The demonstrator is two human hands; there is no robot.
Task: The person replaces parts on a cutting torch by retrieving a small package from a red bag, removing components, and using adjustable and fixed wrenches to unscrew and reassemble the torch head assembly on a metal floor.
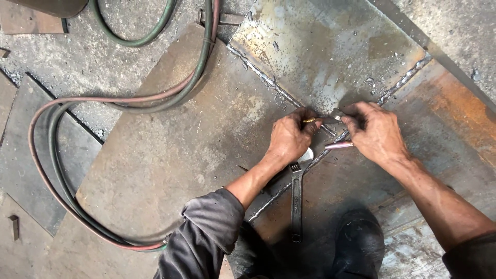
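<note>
My left hand point(290, 137) and my right hand point(374, 132) meet over welded steel plates point(170, 155), both closed on a small metal torch part point(325, 119) with a brass end. A thin copper-coloured nozzle point(338, 145) sticks out below my right hand, over the weld seam point(258, 75). An adjustable wrench point(296, 196) lies on the plate just under my left hand, its jaw hidden by the palm.
Twin red and green gas hoses point(51, 170) loop across the left side and run up to the top edge. My dark shoe point(357, 243) rests on the plate at the bottom. Rusty plate point(454, 108) lies to the right, concrete floor point(77, 57) at upper left.
</note>
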